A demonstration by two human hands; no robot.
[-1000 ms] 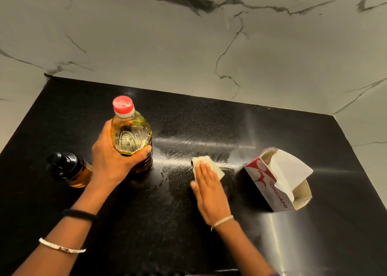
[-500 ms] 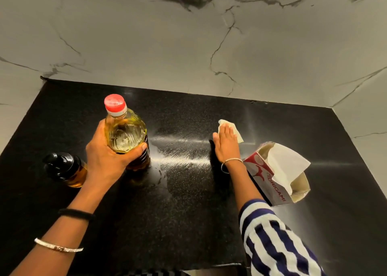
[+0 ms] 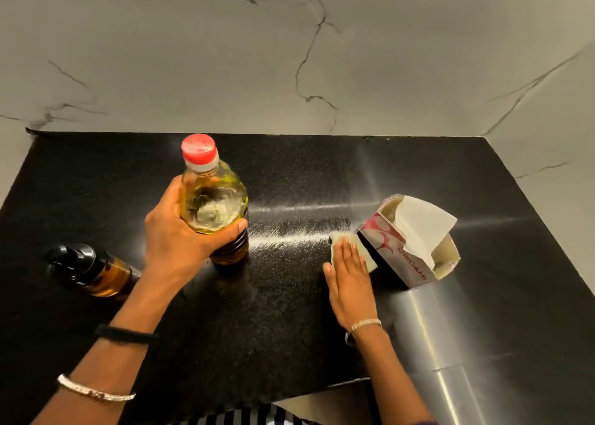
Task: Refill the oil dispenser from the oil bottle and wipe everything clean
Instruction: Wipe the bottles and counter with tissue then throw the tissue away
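Logged left to right.

Far left on the table (image 3: 289, 344): found the dispenser (image 3: 87, 270), black top on, amber oil inside. Untouched, in the same spot as a second ago.

Next: left grip (image 3: 174, 234) wrapped round the belly of the oil bottle (image 3: 214, 205), red cap (image 3: 198, 149) on. Same hold as in both earlier pictures. Bottle near upright; cannot tell whether resting on the table or raised a touch.

Right of centre: right grip (image 3: 349, 279) flat, fingers straight, pressing a folded tissue (image 3: 352, 242) onto the table.

Changed since a second ago: tissue run from mid-table out toward the wall, then drawn back and rightward. Now just beside the foot of the tissue box (image 3: 409, 247).

Judged from that: pouring finished, both containers closed, wiping of the table under way. Bright streak noted between bottle and box; cannot tell oil from glare. Patch under the bottle probably yet to be wiped, likewise the bottle and dispenser themselves.

Counted:
- dispenser 1
- oil bottle 1
- cap 1
- tissue in use 1
- tissue box 1, with one sheet standing out of it
- grips 2
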